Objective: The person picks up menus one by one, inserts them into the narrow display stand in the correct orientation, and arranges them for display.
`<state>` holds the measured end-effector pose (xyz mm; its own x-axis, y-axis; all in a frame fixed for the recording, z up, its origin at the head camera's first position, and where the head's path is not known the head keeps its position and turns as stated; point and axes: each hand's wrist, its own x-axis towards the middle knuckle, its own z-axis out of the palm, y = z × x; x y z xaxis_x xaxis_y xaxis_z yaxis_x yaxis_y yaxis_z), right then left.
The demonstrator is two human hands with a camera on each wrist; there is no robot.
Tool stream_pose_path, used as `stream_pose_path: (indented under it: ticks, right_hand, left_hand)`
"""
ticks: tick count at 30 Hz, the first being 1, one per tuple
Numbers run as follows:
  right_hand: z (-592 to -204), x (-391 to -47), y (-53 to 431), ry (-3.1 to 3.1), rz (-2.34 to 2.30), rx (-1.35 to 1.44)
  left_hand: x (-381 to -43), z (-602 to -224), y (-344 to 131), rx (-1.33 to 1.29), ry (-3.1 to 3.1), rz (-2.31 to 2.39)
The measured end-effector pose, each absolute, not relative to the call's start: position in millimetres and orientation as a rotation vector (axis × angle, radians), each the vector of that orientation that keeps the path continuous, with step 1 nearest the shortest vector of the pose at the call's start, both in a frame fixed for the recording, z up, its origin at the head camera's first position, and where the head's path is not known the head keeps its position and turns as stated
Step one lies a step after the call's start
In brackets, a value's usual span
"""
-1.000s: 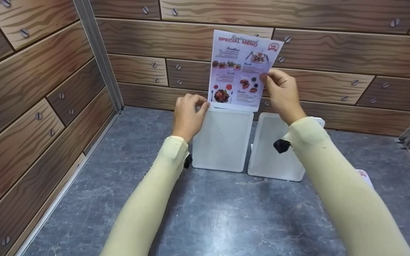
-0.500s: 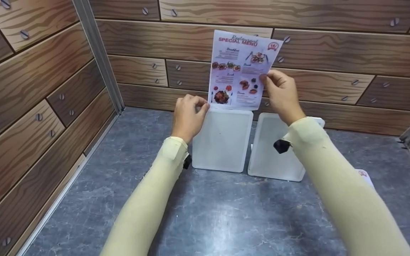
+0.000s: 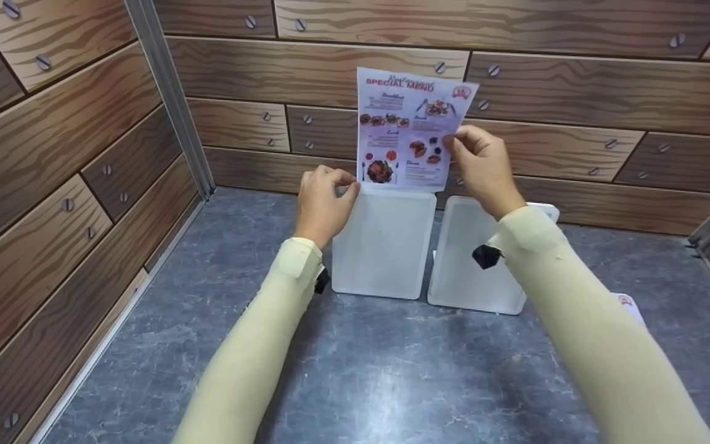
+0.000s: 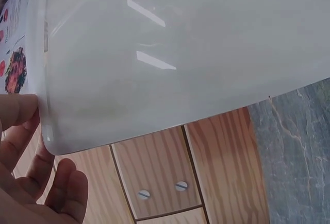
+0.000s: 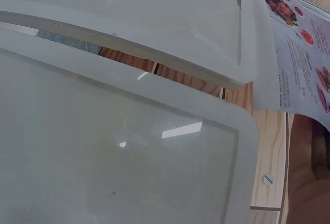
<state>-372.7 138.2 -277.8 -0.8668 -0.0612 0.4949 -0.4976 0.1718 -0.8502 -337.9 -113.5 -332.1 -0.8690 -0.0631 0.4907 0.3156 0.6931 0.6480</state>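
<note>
A printed menu sheet [image 3: 413, 129], headed "Special Menu", stands up at the top edge of a whitish menu holder [image 3: 383, 246]. The person's right hand [image 3: 484, 166] pinches the sheet's right edge between thumb and fingers. At the holder's top left corner, the left hand [image 3: 324, 200] pinches the corner beside the sheet's lower left. The left wrist view shows its fingertips [image 4: 23, 108] right at the holder's rim, with the menu behind them. In the right wrist view, the sheet's lower edge curves over the holder's top; part of the right hand [image 5: 309, 167] shows below it.
A second whitish menu holder [image 3: 469, 265] leans beside the first, partly behind the right forearm. Another printed card [image 3: 629, 305] lies at the right, mostly covered by the right sleeve. Wood-patterned walls [image 3: 232, 68] enclose the grey marbled table [image 3: 355, 370].
The sheet's upper part has moved down and slightly left, with its lower edge still at the holder's top. The right hand has shifted slightly left and down; the left hand has barely moved.
</note>
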Motion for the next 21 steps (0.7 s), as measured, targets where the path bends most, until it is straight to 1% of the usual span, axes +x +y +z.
stream_pose_path:
  ticks: [21]
  right_hand:
    - [-288.8,-375.0,125.4,-2.192,1.677,0.545]
  left_hand:
    - [-341.4,-336.3,-122.4,-0.210,-2.296,-1.115]
